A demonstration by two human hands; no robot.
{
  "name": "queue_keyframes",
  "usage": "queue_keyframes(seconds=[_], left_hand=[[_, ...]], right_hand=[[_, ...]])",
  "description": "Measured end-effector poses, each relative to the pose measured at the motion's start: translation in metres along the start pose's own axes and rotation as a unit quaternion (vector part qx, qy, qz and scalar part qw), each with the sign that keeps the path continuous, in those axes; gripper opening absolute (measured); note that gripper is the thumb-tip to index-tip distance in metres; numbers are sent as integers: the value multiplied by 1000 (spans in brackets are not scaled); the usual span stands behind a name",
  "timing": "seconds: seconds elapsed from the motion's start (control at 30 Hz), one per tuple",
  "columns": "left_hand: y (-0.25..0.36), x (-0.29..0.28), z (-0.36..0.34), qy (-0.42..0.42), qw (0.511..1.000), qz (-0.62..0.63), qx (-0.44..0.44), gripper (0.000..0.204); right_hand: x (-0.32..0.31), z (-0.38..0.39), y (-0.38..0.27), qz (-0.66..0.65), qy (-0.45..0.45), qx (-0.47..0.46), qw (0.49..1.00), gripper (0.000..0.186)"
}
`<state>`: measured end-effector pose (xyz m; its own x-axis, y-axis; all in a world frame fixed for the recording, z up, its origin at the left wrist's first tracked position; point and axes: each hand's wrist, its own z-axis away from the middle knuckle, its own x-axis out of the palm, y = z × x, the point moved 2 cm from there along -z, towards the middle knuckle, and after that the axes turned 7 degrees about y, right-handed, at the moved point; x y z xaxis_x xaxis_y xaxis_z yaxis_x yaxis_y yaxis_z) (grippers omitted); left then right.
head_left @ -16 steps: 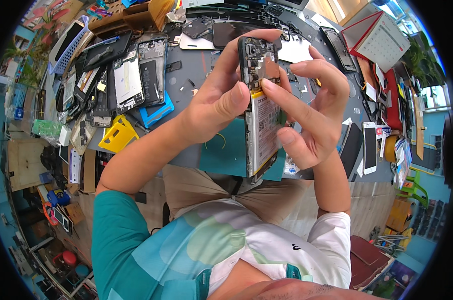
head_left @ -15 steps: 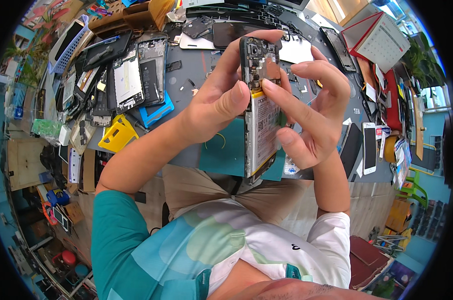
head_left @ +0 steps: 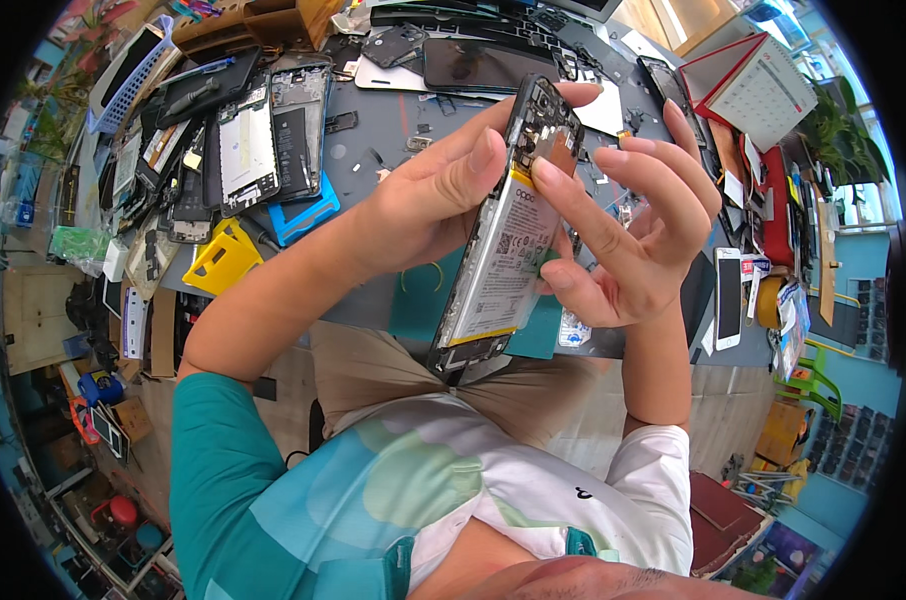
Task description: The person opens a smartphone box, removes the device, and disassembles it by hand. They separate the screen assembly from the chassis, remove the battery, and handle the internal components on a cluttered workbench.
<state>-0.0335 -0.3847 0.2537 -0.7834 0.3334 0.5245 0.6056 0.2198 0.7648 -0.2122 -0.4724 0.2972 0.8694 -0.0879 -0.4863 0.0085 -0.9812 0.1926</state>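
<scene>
An opened smartphone [head_left: 503,240] is held up over the front of the bench, tilted, its bare inside toward me. Its silver battery [head_left: 508,255] fills the middle, and the circuit board [head_left: 551,130] shows at the upper end. My left hand [head_left: 438,185] grips the phone's upper part, thumb at the left edge and fingers behind it. With the index fingertip, my right hand [head_left: 638,220] presses where the board meets the battery's yellow strip. Its thumb is by the phone's right edge, and the other fingers are spread in the air. Below lies a green mat [head_left: 413,305].
Stripped phones [head_left: 248,150] crowd the bench's left side, near a yellow plastic holder [head_left: 221,258] and a blue frame [head_left: 308,210]. A dark phone screen [head_left: 478,65] lies at the back. To the right are a white phone [head_left: 727,300] and a standing calendar [head_left: 763,90].
The phone has tilted, its lower end swinging left and its upper end right, so more of its battery face shows. Both hands keep their places on it.
</scene>
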Motion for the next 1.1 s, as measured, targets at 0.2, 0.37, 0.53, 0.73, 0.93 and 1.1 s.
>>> queue_keyframes(seconds=[0.2, 0.37, 0.53, 0.73, 0.93, 1.1], left_hand=[[2, -1, 2, 3, 999, 1, -34, 83], [7, -3, 0, -2, 998, -39, -53, 95], [16, 3, 0, 43, 991, -92, -81, 120], [17, 0, 3, -59, 996, 22, -66, 80], [5, -6, 10, 0, 995, -6, -100, 79], [4, -6, 3, -29, 991, -76, -104, 97]], right_hand=[[-3, 0, -4, 28, -23, -15, 999, 65], [-5, -1, -8, 71, -35, -32, 996, 70], [-6, 0, -9, 71, -26, -19, 997, 69], [-9, 0, -5, -3, 1, 28, 1000, 40], [0, 5, 3, -149, 47, 110, 982, 22], [7, 10, 11, -257, 63, 198, 944, 37]])
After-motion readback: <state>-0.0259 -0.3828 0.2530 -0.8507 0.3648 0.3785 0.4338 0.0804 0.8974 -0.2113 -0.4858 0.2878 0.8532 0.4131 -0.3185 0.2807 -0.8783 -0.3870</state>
